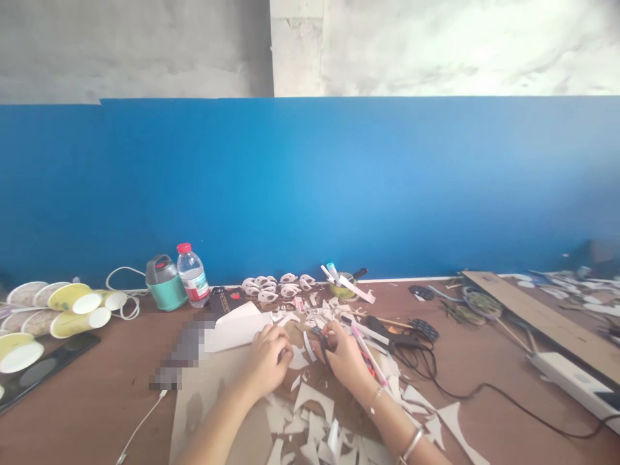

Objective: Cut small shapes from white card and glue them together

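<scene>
My right hand (341, 352) is closed around the black-handled scissors (326, 356), low over the middle of the table. Just left of them is a narrow curved strip of white card (309, 347). My left hand (271, 355) is curled, fingertips turned in, above the edge of a grey-brown board (203, 403). Whatever lies between its fingers is too hidden to name. Cut card scraps (314, 400) are scattered below and between both hands. Beyond the left hand lie folded white sheets (242, 326).
Several white looped card pieces (268, 294) stand along the wall, beside a green pot of tools (343, 287). A glue gun (382, 330) with a black cable lies right. A water bottle (194, 278), teal container (165, 287) and paper cups (70, 297) are left; a power strip (576, 384) is far right.
</scene>
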`<state>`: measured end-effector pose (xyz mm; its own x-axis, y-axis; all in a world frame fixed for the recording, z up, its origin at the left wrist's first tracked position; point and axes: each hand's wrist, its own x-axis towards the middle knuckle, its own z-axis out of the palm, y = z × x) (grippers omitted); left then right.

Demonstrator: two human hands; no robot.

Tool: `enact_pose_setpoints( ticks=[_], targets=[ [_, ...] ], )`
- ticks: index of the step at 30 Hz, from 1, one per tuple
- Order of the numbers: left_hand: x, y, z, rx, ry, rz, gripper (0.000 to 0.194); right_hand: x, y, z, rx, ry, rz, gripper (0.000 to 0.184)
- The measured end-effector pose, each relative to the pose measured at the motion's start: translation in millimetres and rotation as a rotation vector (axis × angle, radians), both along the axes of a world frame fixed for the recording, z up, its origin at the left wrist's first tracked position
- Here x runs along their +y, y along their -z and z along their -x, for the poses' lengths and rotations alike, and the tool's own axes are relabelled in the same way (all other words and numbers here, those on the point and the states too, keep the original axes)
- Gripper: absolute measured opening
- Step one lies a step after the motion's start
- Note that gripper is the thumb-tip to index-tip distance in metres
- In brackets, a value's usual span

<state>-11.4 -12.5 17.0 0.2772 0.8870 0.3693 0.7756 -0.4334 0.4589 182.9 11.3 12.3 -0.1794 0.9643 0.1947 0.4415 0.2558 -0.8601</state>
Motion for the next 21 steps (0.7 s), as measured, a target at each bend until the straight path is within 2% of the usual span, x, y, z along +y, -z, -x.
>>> enact_pose_setpoints(
  ticks=[8,13,15,17,21],
  targets=[
    [7,11.1,3,-0.007,-0.190,-0.128,0.016,0,1.7,-1,0.073,0.102,-0.049,0.019],
    [14,20.4,12,-0.176,-0.356,-0.281,0.017,0,2.2,-1,0.126,0.143,-0.046,0.022],
    [16,24.1,16,-0.251,-0.416,-0.329,0.025,1,4.5,-1,0.135,0.137,-0.047,0.022],
    [18,27.1,20,-0.322,-0.451,-0.351,0.031,1,6.2,-1,0.134,0.137,-0.057,0.022],
    [19,30.0,23,-0.408,-0.440,-0.335,0.025,0,4.8,-2,0.134,0.153,-0.103,0.023]
  ],
)
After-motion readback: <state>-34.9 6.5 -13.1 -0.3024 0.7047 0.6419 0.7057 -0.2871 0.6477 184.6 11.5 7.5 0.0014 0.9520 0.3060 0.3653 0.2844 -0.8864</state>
